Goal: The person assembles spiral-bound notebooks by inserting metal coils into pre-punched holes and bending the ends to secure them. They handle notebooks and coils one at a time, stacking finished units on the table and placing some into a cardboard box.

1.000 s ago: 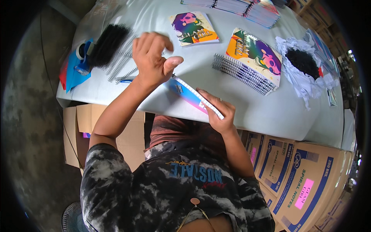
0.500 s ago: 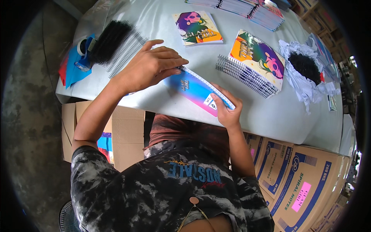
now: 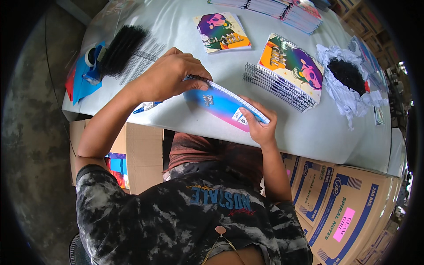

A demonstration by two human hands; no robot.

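Pinching the thin blue-pink notebook [image 3: 225, 106] at table [image 3: 309, 132] near edge, we judge it light and floppy: left hand [image 3: 170, 77] fingers pressed together on its 11 o'clock punched edge, right hand [image 3: 260, 126] clamping 4 o'clock corner.

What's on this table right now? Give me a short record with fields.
left hand: grips the top edge of the blue-pink notebook
right hand: holds the notebook's lower corner
notebook pose: tilted up off the table
beside it: stack of bound notebooks, single notebook
left end: black wire coils, tape dispenser
right end: paper wrap of black pieces
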